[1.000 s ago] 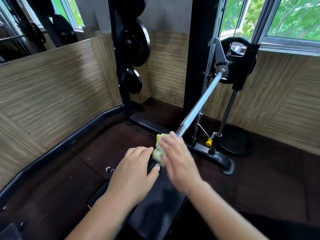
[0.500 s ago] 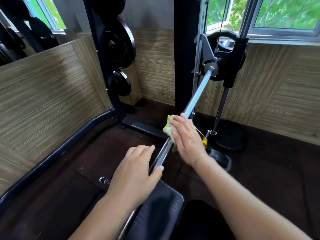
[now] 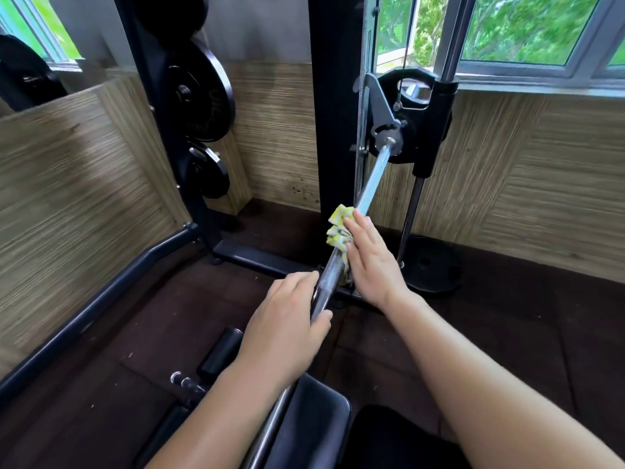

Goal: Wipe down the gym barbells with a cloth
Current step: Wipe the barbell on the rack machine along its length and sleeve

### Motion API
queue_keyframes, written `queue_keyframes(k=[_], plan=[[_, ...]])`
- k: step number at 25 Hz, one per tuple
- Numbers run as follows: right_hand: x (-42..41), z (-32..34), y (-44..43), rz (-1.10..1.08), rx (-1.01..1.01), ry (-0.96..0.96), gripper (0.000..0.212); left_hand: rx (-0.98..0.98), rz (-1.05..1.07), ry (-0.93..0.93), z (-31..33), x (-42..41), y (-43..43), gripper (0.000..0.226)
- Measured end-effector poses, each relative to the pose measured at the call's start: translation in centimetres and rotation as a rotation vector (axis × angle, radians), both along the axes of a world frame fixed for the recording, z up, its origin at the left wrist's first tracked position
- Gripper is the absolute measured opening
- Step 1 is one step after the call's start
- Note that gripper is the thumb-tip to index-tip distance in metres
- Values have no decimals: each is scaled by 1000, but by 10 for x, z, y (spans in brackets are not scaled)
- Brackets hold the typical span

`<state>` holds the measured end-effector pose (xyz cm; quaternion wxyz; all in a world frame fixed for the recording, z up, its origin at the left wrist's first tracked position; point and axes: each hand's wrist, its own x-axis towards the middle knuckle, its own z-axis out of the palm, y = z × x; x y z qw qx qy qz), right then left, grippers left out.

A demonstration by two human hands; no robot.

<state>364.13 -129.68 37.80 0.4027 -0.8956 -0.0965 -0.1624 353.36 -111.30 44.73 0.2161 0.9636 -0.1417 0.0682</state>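
Yellow cloth on chrome barbell

One barbell, one cloth, one left hand, one right hand, two racked plates

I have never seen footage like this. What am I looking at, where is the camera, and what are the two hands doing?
There is no machine here. A person wears one wide-angle camera on the head, so you look forward and down at their own arms. The left hand grips a long knurled steel barbell that runs away from the viewer. The right hand holds a crumpled yellow-and-white cloth against that bar, as one would to wipe it. Below lies a black padded bench on a dark rubber floor. Round black weight plates hang at the left.
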Motion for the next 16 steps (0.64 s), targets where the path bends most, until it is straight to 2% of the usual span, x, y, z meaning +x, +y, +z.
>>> queue_keyframes(k=[3, 6, 8, 13, 16], plan=[[-13, 1, 4, 23, -24, -36, 50, -2, -29, 7, -3, 5, -6, 55], [-37, -6, -3, 144, -168, -135, 53, 15, -46, 7, -5, 9, -8, 50], [-24, -3, -15, 194, -232, -145, 53, 14, -45, 5, -5, 14, -10, 48], [46, 8, -37, 59, -213, -46, 52, 16, -40, 17, -4, 30, -17, 50], [56, 13, -39, 15, -229, -31, 51, 6, -33, 20, -2, 38, -22, 49]])
